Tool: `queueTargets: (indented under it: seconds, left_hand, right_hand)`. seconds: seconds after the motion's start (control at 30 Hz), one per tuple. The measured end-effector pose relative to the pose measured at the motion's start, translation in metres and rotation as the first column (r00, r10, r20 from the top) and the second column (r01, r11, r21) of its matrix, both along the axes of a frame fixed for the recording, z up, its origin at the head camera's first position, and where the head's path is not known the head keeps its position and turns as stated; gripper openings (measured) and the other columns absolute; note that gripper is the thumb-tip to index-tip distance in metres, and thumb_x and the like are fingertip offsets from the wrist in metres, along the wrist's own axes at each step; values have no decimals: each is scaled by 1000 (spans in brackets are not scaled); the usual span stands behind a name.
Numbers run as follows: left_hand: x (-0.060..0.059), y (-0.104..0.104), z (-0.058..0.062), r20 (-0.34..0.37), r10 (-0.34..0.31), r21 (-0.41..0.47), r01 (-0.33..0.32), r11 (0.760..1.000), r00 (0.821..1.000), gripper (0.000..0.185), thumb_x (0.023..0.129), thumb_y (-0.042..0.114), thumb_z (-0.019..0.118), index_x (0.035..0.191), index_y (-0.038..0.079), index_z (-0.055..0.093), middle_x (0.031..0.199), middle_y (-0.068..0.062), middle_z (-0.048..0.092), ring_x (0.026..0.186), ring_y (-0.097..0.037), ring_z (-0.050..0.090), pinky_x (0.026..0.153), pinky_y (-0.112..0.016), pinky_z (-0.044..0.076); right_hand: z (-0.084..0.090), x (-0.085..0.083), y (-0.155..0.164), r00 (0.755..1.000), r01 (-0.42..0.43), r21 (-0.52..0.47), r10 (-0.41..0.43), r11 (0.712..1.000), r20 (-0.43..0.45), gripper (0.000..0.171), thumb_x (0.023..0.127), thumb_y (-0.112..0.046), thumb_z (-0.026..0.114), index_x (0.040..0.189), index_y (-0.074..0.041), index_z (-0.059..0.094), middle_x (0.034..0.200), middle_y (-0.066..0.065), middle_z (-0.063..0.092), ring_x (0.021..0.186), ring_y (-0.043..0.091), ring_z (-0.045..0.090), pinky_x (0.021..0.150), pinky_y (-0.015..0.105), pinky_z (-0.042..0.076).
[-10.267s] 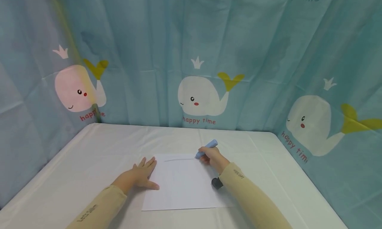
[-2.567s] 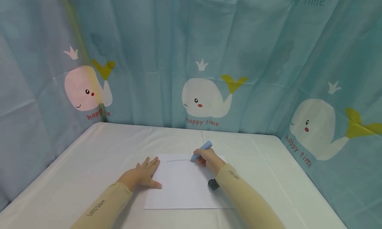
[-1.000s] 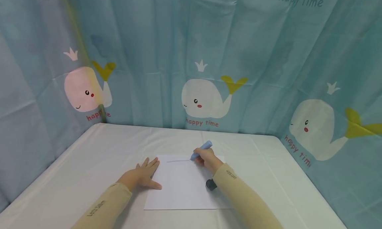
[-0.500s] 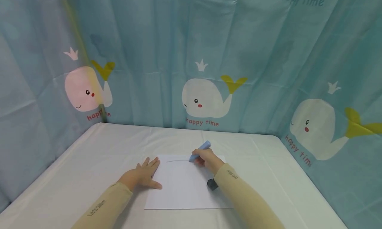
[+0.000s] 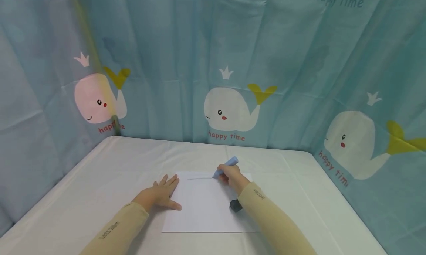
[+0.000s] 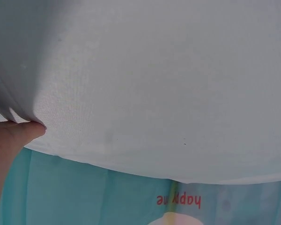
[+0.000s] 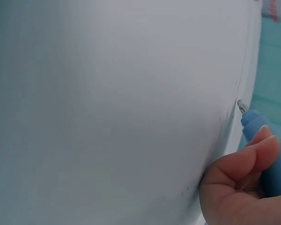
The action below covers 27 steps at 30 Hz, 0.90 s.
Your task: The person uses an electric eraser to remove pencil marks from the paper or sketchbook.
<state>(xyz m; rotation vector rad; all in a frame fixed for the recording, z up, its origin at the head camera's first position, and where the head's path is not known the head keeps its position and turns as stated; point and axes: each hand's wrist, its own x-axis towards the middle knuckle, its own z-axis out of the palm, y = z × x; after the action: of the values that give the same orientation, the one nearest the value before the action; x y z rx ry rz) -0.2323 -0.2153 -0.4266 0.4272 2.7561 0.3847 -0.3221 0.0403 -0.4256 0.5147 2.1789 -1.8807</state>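
Blue pen [image 5: 226,166] pinched in right hand [image 5: 232,175]; left hand [image 5: 161,195] flat, fingers spread, on paper [image 5: 203,207].

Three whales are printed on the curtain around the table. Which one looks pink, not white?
The left whale, in the corner beyond the left hand. Its body looks pink, while the middle whale and the right whale have white bodies.

The curtain [image 5: 186,44] carries "happy time" in red under the middle whale [image 5: 229,109], and again in darker letters at its top right. Both sleeves bear small dark lettering, left sleeve [image 5: 111,229], right sleeve [image 5: 257,194], too small to make out.
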Motion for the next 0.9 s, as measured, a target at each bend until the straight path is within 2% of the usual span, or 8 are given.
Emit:
queueTargets:
  seconds: [0.13,0.4,0.57,0.9]
  left_hand:
    - [-1,-1,-1,-3,-3,-3,3,1000,1000,111,73,58,76,149,-6,26,157,-25,16,141,-54,5,104,-73,11]
    - [-3,-1,-4,-5,-5,-10,5,1000,1000,112,73,60,75,149,-6,26,158,-25,15,141,-53,5,105,-73,11]
    - [-3,-1,-3,-7,-1,0,1,1000,1000,111,73,58,76,149,-6,26,157,-25,15,141,-53,5,105,-73,12]
    - [-2,-2,-3,0,-3,10,3,1000,1000,111,73,59,76,149,-6,26,158,-25,15,141,-53,5,105,-73,11]
  right_hand:
    - [0,0,1,1000,-13,-2,13,1000,-2,34,84,-11,68,109,6,54,68,6,58,52,9,52,50,19,43]
    - [0,-2,6,993,-110,-66,112,992,33,27,85,-12,65,105,5,56,65,5,56,52,10,50,51,21,43]
    - [0,-4,7,995,-85,-98,89,992,36,23,83,-11,63,99,3,56,61,5,56,49,10,50,48,20,44]
    - [0,1,2,1000,-27,-16,27,999,-10,26,80,-10,65,98,4,54,58,3,55,46,8,49,47,18,43]
